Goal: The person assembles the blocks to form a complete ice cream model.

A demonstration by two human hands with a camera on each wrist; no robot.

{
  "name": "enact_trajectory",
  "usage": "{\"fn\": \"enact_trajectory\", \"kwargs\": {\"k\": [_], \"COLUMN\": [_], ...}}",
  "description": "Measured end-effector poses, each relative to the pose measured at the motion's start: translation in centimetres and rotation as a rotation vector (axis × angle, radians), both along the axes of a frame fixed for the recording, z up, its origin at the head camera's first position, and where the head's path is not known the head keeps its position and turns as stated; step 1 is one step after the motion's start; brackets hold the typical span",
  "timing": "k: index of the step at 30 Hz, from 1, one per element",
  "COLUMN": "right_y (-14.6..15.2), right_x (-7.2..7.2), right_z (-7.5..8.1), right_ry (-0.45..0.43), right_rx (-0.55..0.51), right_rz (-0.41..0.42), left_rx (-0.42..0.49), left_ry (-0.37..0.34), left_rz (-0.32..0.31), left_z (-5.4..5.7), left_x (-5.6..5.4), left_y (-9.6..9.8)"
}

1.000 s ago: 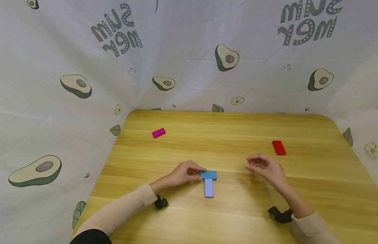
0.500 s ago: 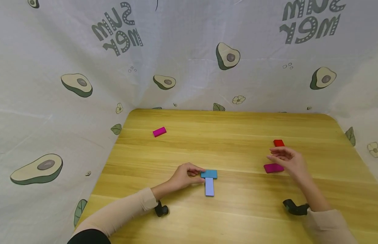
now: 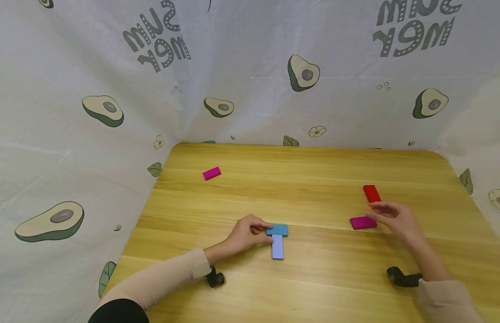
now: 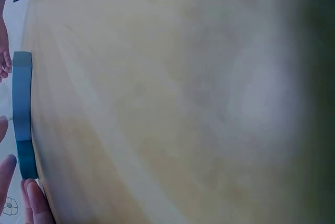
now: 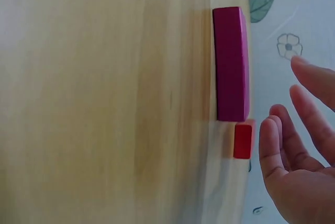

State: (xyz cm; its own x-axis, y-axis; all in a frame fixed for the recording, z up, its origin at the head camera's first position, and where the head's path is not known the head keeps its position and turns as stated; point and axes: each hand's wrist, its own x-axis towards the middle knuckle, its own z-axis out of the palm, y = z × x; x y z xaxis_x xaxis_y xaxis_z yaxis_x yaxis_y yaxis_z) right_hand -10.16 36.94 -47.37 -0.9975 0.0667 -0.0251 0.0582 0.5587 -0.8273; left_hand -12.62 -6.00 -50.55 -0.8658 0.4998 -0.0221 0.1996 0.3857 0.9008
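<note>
Below the frame's centre, a flat, periwinkle rectangular block is laid on the wood-grained table, its far end set against a flat, teal-blue rectangular block. The teal-blue block's left end is touched by the left hand; whether it is pinched cannot be told. Right of centre, nothing is held by the loosely curved right hand, placed near a magenta rectangular block and, farther off, a red rectangular block.
</note>
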Motion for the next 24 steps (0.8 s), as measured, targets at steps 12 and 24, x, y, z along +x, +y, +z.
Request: {"fn": "enact_trajectory", "kwargs": {"k": [12,24], "right_y": [1.3,1.6], "right_x": [0.1,0.5], "right_z": [-0.9,-1.3], "right_ry": [-0.008,-0.066], "right_rx": [0.103,0.035], "right_rz": [0.079,0.111], "left_rx": [-0.034,-0.034], "left_ry": [0.014,0.022], "left_rz": [0.020,0.016], "left_z": [0.0,0.1], "left_x": [0.0,0.1], "left_y": [0.2,0.2]}}
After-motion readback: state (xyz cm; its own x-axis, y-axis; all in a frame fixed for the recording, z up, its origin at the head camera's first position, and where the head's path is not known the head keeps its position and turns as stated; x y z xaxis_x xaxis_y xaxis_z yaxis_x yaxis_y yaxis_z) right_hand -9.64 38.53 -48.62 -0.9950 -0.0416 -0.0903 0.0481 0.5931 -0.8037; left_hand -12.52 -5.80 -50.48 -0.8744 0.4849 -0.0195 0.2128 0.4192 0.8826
